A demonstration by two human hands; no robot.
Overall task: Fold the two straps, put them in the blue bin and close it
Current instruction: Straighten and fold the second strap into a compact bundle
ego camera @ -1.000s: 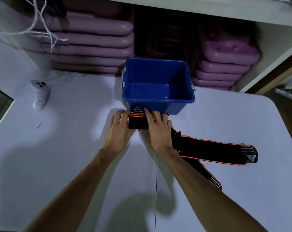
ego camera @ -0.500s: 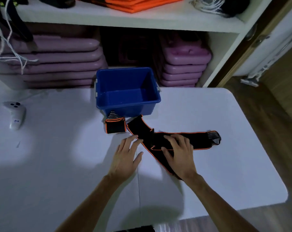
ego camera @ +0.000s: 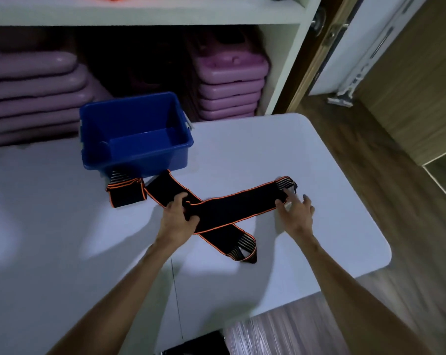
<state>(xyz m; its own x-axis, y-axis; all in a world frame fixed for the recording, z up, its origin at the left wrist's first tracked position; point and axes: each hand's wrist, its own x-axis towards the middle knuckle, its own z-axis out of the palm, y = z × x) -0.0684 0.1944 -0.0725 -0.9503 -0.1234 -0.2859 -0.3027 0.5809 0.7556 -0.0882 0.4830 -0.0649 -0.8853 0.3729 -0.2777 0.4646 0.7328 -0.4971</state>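
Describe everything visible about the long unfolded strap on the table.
The unfolded strap is black, seemingly elastic fabric edged in orange, with striped grey-and-orange ends. It lies flat on the white table, bent so its two lengths cross in an X. The left hand grips it at the crossing; the right hand touches its far striped end. It lies beside the folded strap, before the blue bin.

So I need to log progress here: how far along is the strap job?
One strap lies folded by the blue bin, not yet inside. The second strap is in hand, still unfolded: the left hand grips its middle and the right hand is at its striped end. Left: fold it, put both in the empty bin and close it; no lid is in view.
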